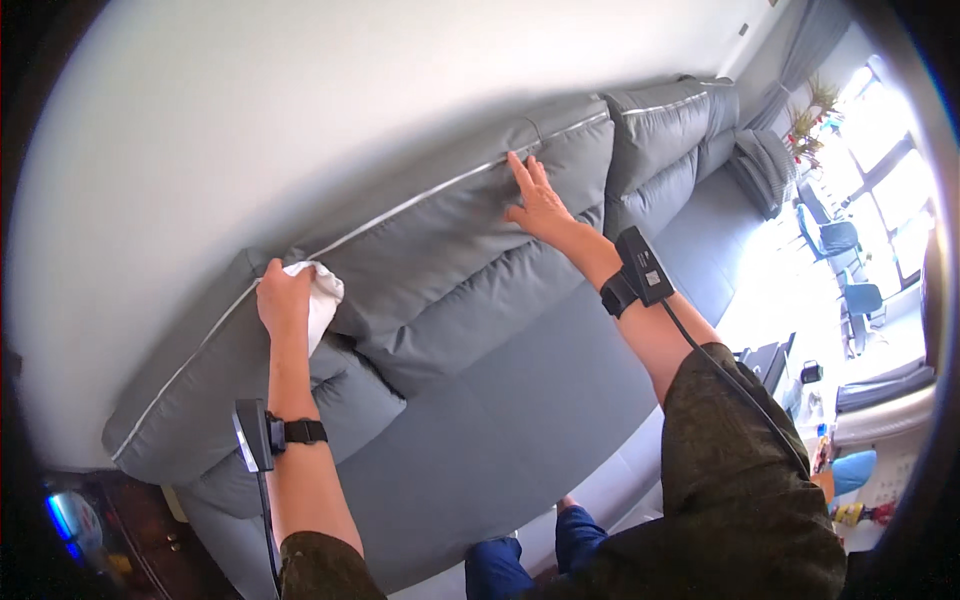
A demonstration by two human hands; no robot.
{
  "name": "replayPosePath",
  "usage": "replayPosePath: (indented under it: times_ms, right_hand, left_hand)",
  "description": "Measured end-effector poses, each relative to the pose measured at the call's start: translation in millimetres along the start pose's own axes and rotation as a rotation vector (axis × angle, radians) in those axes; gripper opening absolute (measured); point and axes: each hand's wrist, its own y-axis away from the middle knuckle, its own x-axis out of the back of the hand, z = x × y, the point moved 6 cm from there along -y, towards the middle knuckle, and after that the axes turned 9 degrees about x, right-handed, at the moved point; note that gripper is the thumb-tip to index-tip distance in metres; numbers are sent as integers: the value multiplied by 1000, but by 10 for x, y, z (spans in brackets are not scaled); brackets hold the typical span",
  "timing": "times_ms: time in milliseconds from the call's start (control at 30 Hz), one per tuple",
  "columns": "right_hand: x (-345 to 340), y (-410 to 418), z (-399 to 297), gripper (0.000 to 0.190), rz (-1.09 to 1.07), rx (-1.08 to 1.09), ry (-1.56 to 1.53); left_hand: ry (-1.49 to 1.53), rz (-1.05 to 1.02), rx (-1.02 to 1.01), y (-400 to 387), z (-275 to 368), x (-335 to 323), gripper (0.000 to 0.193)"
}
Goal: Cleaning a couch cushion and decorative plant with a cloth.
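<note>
A long grey sofa (487,390) with plump back cushions stretches before me along a pale wall. My left hand (285,300) grips a white cloth (324,304) at the upper edge of the backrest, by the gap between the leftmost back cushion (202,375) and the middle one. Fingers spread, my right hand (541,201) rests on the middle back cushion (435,262), its fingertips at the white piping (427,193) near the top. Nothing is held in it.
Farther along the sofa, striped throw pillows (765,169) lean at the end. Blue chairs (829,232) stand by a bright window (885,165). A dark wooden cabinet (142,525) is at lower left. Cabled devices are strapped to both forearms.
</note>
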Motion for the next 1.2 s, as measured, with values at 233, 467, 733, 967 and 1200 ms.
replayPosePath:
  times_ms: [233,467,733,967,1200]
  right_hand:
    - [-135,598,198,76,-90,83,15]
    - [-564,1864,146,42,-755,225,22]
    - [-221,2794,-8,35,-693,45,-243]
    - [115,3393,87,32,-666,42,-295]
    - [367,4066,121,38,-644,-147,-282]
  left_hand:
    - [-69,2,39,8,9,-94,42]
    - [-92,52,-8,270,245,168,57]
    - [-248,-134,-349,878,499,99,71]
    - [266,-226,-475,1545,738,62,33]
    - [705,-906,283,3604,-3,-436,16]
